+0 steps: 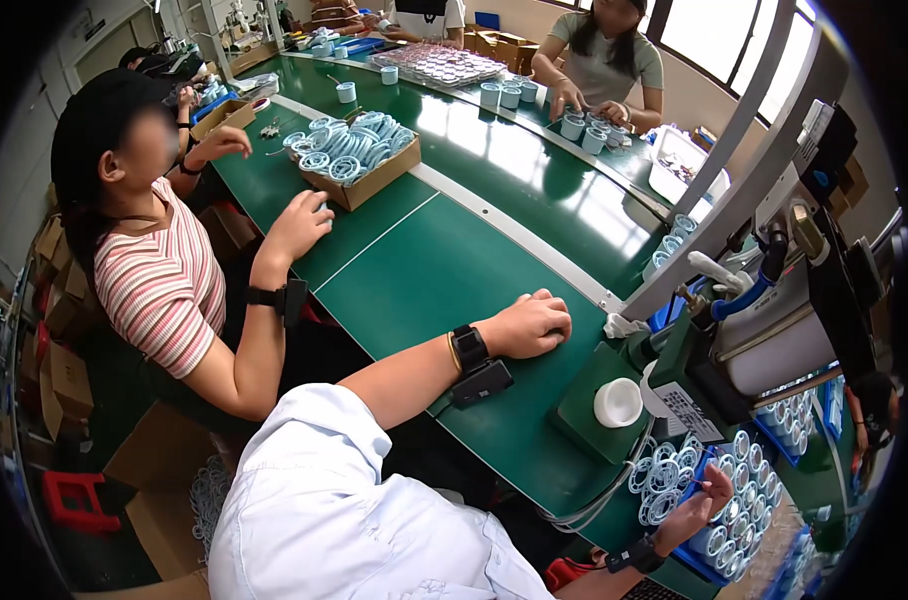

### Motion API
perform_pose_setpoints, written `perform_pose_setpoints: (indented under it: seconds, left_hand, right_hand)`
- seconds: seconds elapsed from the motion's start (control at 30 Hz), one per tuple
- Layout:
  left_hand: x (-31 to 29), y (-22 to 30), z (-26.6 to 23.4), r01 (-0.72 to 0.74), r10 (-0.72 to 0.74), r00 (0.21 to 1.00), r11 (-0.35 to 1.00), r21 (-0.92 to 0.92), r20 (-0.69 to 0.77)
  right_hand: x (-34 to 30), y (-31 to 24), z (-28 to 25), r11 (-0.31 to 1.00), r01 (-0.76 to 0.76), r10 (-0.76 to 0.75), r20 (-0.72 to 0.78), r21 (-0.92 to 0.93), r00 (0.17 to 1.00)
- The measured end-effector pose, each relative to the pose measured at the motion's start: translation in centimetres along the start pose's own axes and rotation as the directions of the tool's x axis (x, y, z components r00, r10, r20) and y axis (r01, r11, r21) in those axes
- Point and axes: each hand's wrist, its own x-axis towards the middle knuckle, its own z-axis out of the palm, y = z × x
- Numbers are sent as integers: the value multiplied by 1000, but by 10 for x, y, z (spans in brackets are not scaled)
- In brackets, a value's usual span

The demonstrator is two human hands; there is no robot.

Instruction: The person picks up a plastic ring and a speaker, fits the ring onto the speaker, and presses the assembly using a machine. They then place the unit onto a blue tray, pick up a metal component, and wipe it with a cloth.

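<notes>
The left hand (534, 325) rests clenched and empty on the green surface (444, 280), steadying, while the right hand (702, 505) pinches a small part over the near tray of white rings (739, 520) for ready picking.

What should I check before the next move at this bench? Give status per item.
1. Left hand clear of the machine: ok. It rests as a fist on the green table, apart from the green block.
2. Right hand has a grip on a part: cannot tell. Its fingers are pinched over the white rings.
3. Green block unobstructed: ok. Only a white round piece sits on it, with no hand above.
4. Ring supply: ok. Many white rings lie by the right hand.
5. Neighbour clear: ok. The striped-sleeved person's hand rests beside the cardboard box, well away.
</notes>
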Motion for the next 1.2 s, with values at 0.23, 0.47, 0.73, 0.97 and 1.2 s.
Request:
perform_pose_setpoints:
  seconds: [0.23,0.47,0.73,0.97,1.2]
  left_hand:
    - [-17,18,-25,-4,-11,999,956,-294,-48]
    - [-71,-57,-161,484,-317,867,716,503,-384]
    - [-134,-76,-226,749,-662,658,527,402,-358]
    - [-102,-72,-179,488,-503,864,849,205,25]
    - [-68,-10,-116,279,-291,957,935,219,21]
  right_hand:
    - [-3,1,-5,1000,8,-9,-113,-7,994]
    - [-1,5,-3,996,75,-70,-99,41,993]
    - [-1,5,-3,994,79,-75,-53,80,996]
    - [-7,-9,-3,994,69,-66,-45,89,997]
    - [1,-53,-9,996,-49,45,-49,-81,998]
